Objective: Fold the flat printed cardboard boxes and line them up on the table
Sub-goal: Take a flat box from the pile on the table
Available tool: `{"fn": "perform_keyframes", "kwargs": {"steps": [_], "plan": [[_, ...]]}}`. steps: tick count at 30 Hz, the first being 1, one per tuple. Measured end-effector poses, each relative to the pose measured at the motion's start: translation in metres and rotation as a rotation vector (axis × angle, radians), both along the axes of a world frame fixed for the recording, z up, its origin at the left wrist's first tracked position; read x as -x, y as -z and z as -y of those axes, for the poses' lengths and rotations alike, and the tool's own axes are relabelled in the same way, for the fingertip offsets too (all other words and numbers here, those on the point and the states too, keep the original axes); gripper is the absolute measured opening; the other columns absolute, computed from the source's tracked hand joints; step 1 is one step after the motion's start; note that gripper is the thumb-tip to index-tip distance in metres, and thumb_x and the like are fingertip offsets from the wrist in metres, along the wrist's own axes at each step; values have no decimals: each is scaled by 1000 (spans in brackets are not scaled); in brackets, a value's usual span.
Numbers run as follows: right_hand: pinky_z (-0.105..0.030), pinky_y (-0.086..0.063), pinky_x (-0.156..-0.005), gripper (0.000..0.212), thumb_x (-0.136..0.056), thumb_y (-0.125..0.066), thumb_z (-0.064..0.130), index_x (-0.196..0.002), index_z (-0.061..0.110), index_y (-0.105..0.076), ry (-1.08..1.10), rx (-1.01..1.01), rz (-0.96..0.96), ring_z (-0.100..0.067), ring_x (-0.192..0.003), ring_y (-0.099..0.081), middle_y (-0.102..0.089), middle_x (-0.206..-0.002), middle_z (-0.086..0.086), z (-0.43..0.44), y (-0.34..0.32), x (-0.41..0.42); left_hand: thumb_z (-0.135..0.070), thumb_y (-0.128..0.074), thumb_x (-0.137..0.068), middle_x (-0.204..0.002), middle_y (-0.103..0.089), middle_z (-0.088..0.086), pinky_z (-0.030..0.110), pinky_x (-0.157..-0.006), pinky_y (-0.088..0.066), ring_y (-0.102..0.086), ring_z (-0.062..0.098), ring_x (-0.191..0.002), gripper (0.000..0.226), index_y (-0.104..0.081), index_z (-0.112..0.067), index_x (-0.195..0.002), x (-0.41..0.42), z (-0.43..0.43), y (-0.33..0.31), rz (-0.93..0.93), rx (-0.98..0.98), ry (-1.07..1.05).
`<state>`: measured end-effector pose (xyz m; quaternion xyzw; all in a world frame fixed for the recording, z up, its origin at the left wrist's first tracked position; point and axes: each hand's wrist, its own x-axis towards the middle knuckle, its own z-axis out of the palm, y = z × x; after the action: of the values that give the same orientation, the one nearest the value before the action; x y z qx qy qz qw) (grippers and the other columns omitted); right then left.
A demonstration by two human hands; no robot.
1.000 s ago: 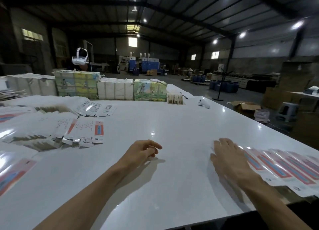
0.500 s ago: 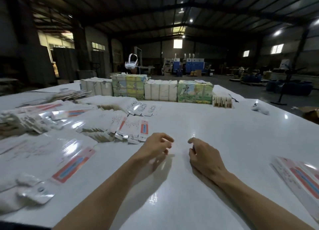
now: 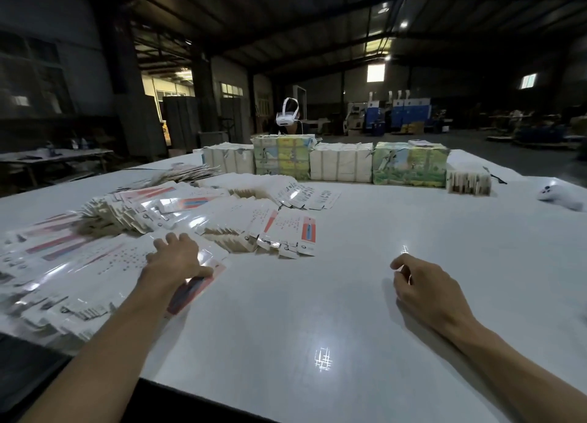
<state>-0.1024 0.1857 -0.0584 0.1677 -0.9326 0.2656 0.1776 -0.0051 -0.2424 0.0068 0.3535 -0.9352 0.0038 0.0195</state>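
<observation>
**Cardboard flats under the left hand, right hand idle**

Head view: the left hand (image 3: 178,260) lies palm down with the fingers spread on the top flat box (image 3: 193,291) of a wide glossy pile of flat printed boxes (image 3: 73,276), at the near left part of the white worktop (image 3: 349,311). It presses and does not grip. Just behind this hand, more boxes lie in fanned rows (image 3: 286,232). The right hand (image 3: 422,291) is well apart to the right over bare worktop, its fingers loosely curled and holding nothing. Wrapped bundles (image 3: 343,165) stand in a line at the far edge, and a white controller (image 3: 559,195) lies at the far right.
</observation>
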Motion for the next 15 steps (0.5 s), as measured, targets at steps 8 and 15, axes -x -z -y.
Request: {"fn": "perform_keyframes", "kwargs": {"steps": [8, 15], "plan": [[-32, -41, -68, 18, -99, -54, 20, -108, 31, -65, -20, 43, 20, -2, -78, -60, -64, -81, 20, -1, -3, -4, -64, -87, -73, -111, -68, 5, 36, -83, -54, -64, 25, -101, 71, -59, -13, -113, -9, 18, -17, -56, -54, 54], [-33, -48, -73, 16, -98, -56, 20, -104, 29, -68, -38, 44, 44, -8, -81, -64, -68, -84, 18, -1, -4, -4, -50, -76, -90, -91, -73, -1, 28, -63, -55, -74, 15, -77, 39, -68, -18, -112, 0, 19, -36, -92, -261, 179]]}}
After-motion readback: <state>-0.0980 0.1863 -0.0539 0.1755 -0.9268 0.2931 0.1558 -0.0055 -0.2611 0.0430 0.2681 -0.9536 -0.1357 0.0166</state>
